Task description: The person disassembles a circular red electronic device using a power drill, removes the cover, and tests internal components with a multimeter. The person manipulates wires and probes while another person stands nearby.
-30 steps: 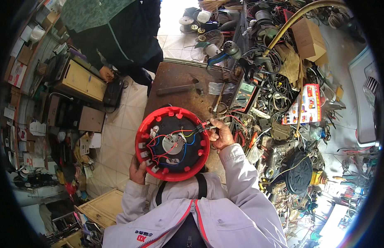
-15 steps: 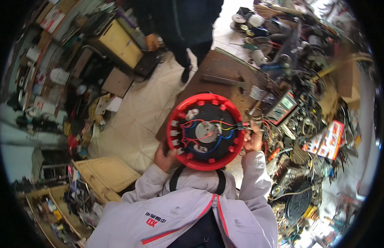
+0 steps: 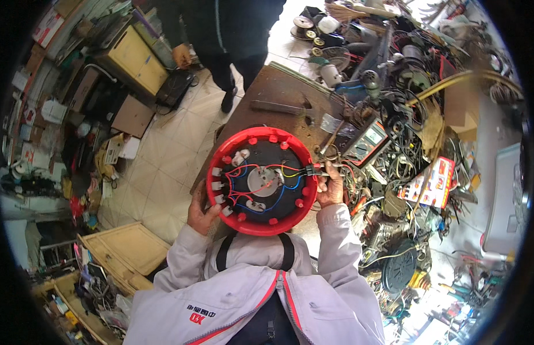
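A round red appliance housing (image 3: 259, 228), open side up, rests at the near end of the brown workbench (image 3: 267, 98), in front of my body. Inside it lies a black base with a pale disc (image 3: 263, 181) at the centre and red, blue and yellow-green wires around it. White switch-like parts (image 3: 217, 186) line its left wall. My left hand (image 3: 201, 214) grips the outer rim at the lower left, thumb on top. At the right rim, my right hand (image 3: 331, 187) is closed on the housing, beside a black cord fitting (image 3: 313, 170) where wires come together.
A multimeter (image 3: 367, 141) lies right of the housing, beside heaped cables, motors and parts. A long metal bar (image 3: 278, 107) lies across the bench. Beyond it stands another person (image 3: 221, 29) in dark clothes. A wooden drawer unit (image 3: 126, 253) is at the lower left.
The whole view has shifted, so the bench and housing sit further left in the picture. Both hands keep their places on the housing. The other person's hand has come into sight.
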`<act>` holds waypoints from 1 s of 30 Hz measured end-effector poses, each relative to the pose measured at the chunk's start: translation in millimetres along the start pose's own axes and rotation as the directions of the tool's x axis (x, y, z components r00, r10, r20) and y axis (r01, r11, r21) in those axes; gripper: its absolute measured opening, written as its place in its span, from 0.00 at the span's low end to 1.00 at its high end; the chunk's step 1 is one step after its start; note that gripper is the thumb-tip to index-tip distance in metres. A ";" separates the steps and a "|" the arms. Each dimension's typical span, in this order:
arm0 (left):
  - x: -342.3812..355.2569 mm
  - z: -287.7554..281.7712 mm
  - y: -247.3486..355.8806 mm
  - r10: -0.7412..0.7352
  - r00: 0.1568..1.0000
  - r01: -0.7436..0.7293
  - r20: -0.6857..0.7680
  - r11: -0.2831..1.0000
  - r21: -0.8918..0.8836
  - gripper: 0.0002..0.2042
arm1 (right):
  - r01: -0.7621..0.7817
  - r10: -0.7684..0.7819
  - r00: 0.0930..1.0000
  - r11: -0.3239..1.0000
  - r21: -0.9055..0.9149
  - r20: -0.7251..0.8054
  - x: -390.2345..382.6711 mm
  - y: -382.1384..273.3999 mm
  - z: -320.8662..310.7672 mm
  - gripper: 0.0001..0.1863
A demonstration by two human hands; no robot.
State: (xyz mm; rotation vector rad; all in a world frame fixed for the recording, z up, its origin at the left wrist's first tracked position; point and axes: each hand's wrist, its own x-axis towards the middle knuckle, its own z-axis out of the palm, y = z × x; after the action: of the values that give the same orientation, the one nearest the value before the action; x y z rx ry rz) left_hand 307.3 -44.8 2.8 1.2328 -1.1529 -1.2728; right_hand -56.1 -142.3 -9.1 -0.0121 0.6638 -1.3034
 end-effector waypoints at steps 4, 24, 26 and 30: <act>10.6 7.4 18.7 -0.005 0.999 0.005 0.040 1.000 0.002 0.42 | -0.006 0.007 1.000 0.999 0.034 -0.012 -1.4 0.0 5.6 0.09; 79.1 -12.7 57.6 -0.202 0.887 0.263 0.415 0.960 -0.096 0.47 | 0.093 -0.084 0.995 0.978 0.186 -0.058 -61.3 33.5 -5.9 0.11; 78.2 -15.4 52.9 -0.171 0.889 0.231 0.425 0.968 -0.094 0.48 | 0.088 -0.084 0.996 0.976 0.201 -0.031 -62.4 37.5 -8.4 0.11; 76.7 -14.3 48.7 -0.166 0.906 0.227 0.389 0.967 -0.114 0.47 | 0.049 -0.040 0.998 0.984 0.172 -0.058 -67.8 35.7 -2.4 0.12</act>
State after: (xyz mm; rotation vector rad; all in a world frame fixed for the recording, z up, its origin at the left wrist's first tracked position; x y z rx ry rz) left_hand 323.1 -124.5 45.8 1.0319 -1.1880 -1.7786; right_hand -33.0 -70.7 6.0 0.1515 0.5966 -1.4052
